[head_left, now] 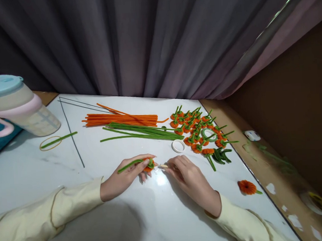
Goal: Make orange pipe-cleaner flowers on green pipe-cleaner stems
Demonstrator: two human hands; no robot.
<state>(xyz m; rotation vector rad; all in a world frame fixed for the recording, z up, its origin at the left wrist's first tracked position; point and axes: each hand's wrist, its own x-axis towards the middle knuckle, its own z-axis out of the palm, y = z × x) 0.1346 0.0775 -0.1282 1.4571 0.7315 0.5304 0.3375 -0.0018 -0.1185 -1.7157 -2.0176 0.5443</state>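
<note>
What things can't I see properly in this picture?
All in the head view:
Pale stick: its other end is hidden by the right hand.
Held orange piece: partly covered by the left hand.
Pink-handled cup: the left edge cuts it off.
Heaped orange pieces: they overlap, so I can't count them.
Round roll, lower right: too blurred for details.

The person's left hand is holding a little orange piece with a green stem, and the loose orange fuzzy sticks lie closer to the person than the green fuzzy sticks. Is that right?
Not quite: in the head view, the orange fuzzy sticks lie farther from the person than the green fuzzy sticks. The left hand does hold the little orange piece.
</note>
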